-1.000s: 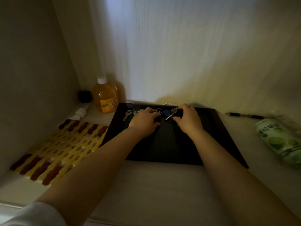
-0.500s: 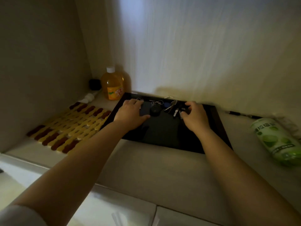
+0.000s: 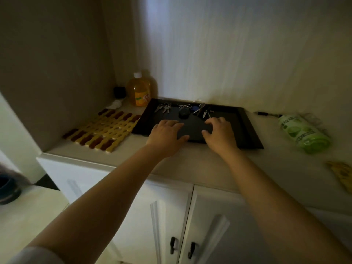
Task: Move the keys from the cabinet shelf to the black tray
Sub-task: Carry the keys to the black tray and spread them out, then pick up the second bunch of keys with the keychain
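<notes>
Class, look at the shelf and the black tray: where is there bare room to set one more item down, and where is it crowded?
Free: the shelf strip in front of the black tray, and the tray's right part, right of the right hand. Crowded: the tray's far edge, where the keys and a black fob lie, and the left corner with the orange bottle and the mat.

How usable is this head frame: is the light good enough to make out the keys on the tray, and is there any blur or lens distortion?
Head view: dim, warm light, brightest on the back wall; the keys read only as small glints against the black tray, details lost. Head view: the green can and frame edges look soft. Head view: wide-angle stretch enlarges the forearms; left hand and right hand are fairly sharp.
</notes>
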